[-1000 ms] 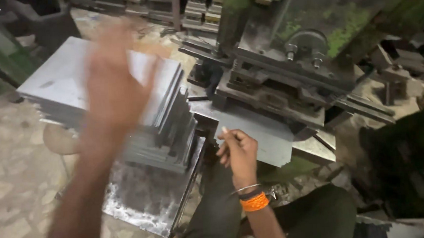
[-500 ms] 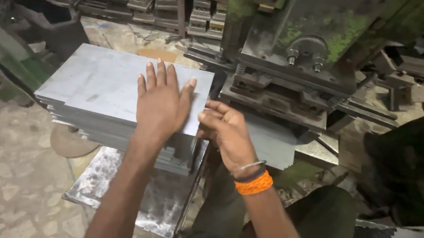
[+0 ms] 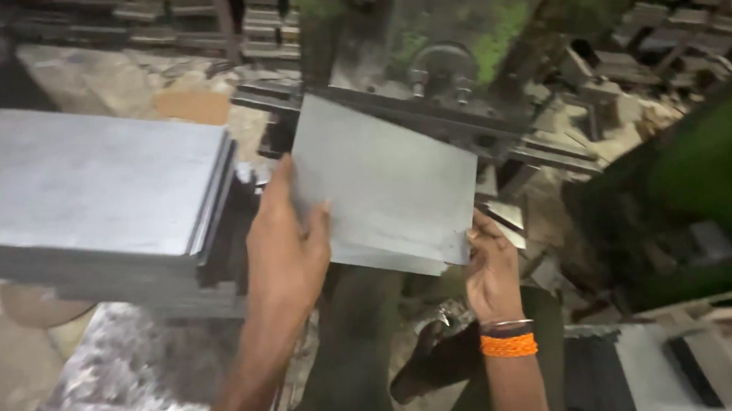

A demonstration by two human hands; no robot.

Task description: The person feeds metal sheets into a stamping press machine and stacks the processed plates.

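Hands (image 3: 288, 252) (image 3: 490, 270) both gripped one grey metal sheet (image 3: 386, 183), halfway from the stack (image 3: 94, 197) toward the green press (image 3: 458, 47), looked like feeding needed squaring up.

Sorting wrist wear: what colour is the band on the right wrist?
Bright orange wristband, beside a thin bangle, seen clearly in the head view.

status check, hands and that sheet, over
Left hand and right hand both grip the grey metal sheet. Sheet held before the green press. Sheet stack sits left.
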